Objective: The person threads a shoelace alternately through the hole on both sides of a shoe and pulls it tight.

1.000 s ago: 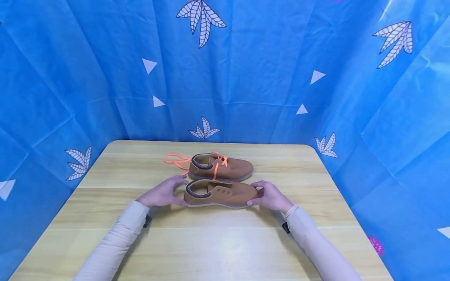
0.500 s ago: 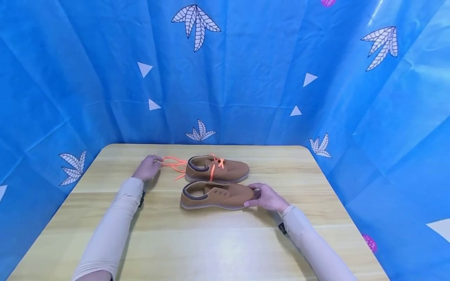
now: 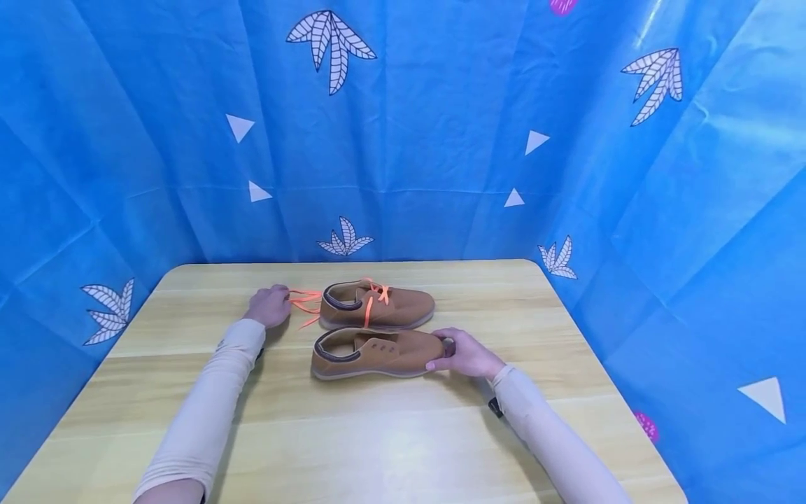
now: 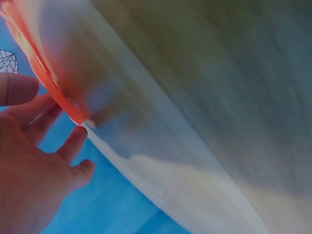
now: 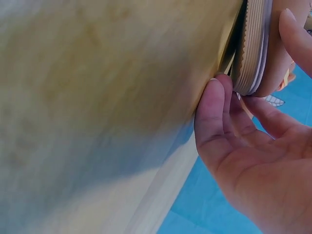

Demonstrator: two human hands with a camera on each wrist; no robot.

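Two brown lace-up shoes lie side by side on the table, toes to the right. The rear shoe (image 3: 409, 305) has orange shoelaces (image 3: 306, 297) trailing left from its heel; the front shoe (image 3: 371, 353) shows bare eyelets. My left hand (image 3: 269, 306) touches the trailing shoelaces. In the left wrist view its thumb stands apart from the lace, and the fingers (image 4: 73, 144) are spread with the tips near it. My right hand (image 3: 469, 353) grips the toe of the front shoe. In the right wrist view, thumb and fingers lie on either side of the ribbed sole (image 5: 252, 48).
Both shoes stand on a pale wooden table (image 3: 378, 434) with rounded rear corners. A blue curtain (image 3: 428, 126) with leaf and triangle prints hangs behind the table and on both sides.
My left hand has left the heel of the front shoe and moved back and left to the shoelaces, now bunched narrower. The right hand stays at the toe. The head view has shifted slightly.
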